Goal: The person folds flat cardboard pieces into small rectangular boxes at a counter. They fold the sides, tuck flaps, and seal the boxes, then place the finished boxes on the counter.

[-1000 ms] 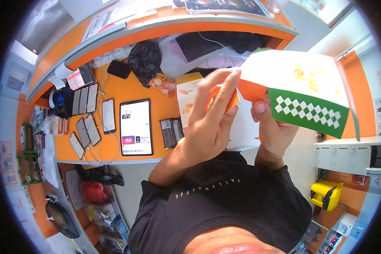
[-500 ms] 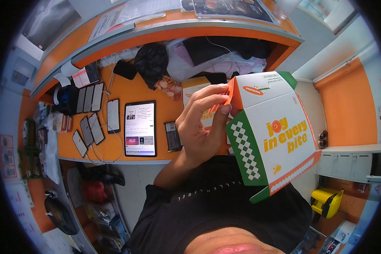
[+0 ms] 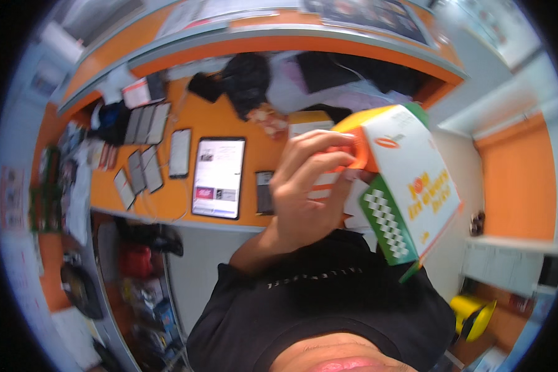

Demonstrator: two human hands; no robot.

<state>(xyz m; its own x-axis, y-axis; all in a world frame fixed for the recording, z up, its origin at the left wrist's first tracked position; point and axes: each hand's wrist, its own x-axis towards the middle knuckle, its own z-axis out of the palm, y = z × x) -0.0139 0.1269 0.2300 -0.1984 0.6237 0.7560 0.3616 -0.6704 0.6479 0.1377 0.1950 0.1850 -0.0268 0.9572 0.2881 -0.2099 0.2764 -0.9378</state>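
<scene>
A partly folded cardboard food box (image 3: pixel 403 177), white with yellow lettering and green, yellow and orange sides, is held up in front of my chest on the right. My left hand (image 3: pixel 307 192) has its fingers curled and thumb pressed on the box's orange end flap (image 3: pixel 359 152). A green side panel with white diamonds (image 3: pixel 387 223) hangs below the white face. Behind the box, my right hand is hidden. Motion blurs the lettering.
On the orange desk (image 3: pixel 248 118) lie a lit tablet (image 3: pixel 219 178), a dark flat packet (image 3: pixel 265 192) and several phones (image 3: pixel 149 167) with cables. Another carton (image 3: pixel 309 121) and a black bag (image 3: pixel 247 80) sit behind. A yellow object (image 3: pixel 474 317) is at lower right.
The box has tilted and turned, with its white face angled more to the right and its yellow side now showing. My left hand keeps hold of the orange flap. The whole view has shifted slightly.
</scene>
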